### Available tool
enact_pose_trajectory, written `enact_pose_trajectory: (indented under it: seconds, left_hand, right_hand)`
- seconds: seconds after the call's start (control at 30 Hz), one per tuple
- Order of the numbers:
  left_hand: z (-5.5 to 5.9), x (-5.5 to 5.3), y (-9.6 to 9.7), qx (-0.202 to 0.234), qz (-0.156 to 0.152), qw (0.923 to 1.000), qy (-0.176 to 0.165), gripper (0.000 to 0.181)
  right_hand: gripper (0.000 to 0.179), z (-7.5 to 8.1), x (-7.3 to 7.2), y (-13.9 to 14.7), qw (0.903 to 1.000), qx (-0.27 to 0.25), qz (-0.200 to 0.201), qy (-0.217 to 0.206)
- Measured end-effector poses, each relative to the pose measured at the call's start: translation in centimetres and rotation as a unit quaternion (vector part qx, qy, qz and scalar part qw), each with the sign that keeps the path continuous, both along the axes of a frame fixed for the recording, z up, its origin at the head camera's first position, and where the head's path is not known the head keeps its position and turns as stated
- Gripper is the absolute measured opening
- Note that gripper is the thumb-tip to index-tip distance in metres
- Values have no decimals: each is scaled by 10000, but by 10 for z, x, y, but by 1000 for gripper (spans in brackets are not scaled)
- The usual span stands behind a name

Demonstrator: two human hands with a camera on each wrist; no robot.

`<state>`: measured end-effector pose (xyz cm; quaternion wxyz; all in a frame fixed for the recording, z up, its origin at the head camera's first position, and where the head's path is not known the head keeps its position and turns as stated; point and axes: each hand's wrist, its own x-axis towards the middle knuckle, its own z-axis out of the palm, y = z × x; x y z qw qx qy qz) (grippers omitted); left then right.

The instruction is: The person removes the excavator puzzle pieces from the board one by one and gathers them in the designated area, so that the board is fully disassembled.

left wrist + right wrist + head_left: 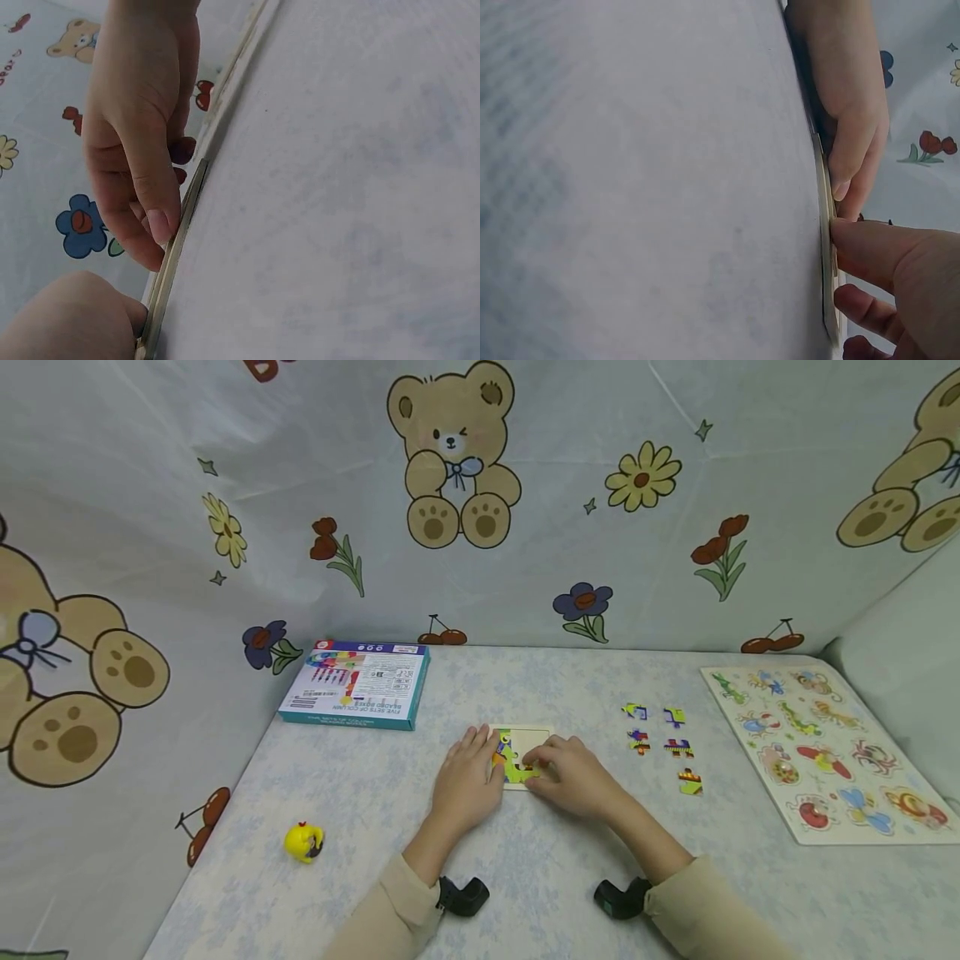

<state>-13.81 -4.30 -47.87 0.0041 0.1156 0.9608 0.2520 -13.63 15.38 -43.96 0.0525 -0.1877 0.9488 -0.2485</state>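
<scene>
A small wooden jigsaw board (534, 732) with a bright green picture lies on the table in front of me. My left hand (467, 781) rests on its left side with fingers extended, partly covering it. Over the lower right part of the board is my right hand (573, 777); its thumb and bent fingers pinch a small puzzle piece (529, 764), mostly hidden by the fingers. The right wrist view shows the right thumb (874, 244) at the edge of the thin board (826, 300). Opposite, the left hand (851, 97) is against the board's far end.
Several loose jigsaw pieces (678, 747) lie right of the board. A large insect-picture board (757, 760) is at the far right. At the back left lies a flat game box (360, 685); a small yellow toy (303, 842) sits at the front left. Patterned cloth (540, 552) hangs behind.
</scene>
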Motion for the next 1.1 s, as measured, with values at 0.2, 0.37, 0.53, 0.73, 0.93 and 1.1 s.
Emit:
enact_pose_trajectory:
  seconds: [0.2, 0.37, 0.53, 0.73, 0.93, 1.1]
  left_hand:
    - [-1, 0, -1, -1, 1, 10000, 35, 56]
    - [0, 0, 0, 57, 2, 10000, 22, 56]
    - [3, 1, 1, 186, 0, 9998, 32, 55]
    - [4, 1, 1, 124, 19, 9999, -13, 55]
    - [4, 1, 1, 155, 38, 9999, 14, 55]
    - [3, 1, 1, 138, 39, 9999, 49, 55]
  right_hand:
    - [22, -1, -3, -2, 9993, -187, -23, -326]
    - [20, 1, -4, -3, 9981, -270, -14, -558]
    - [19, 3, -5, -2, 9977, -295, 15, -610]
    - [19, 2, -6, 0, 9979, -376, 104, -525]
    - [20, 1, -9, 1, 9966, -540, 223, -588]
    - [20, 1, -13, 1, 9899, -959, 178, -1030]
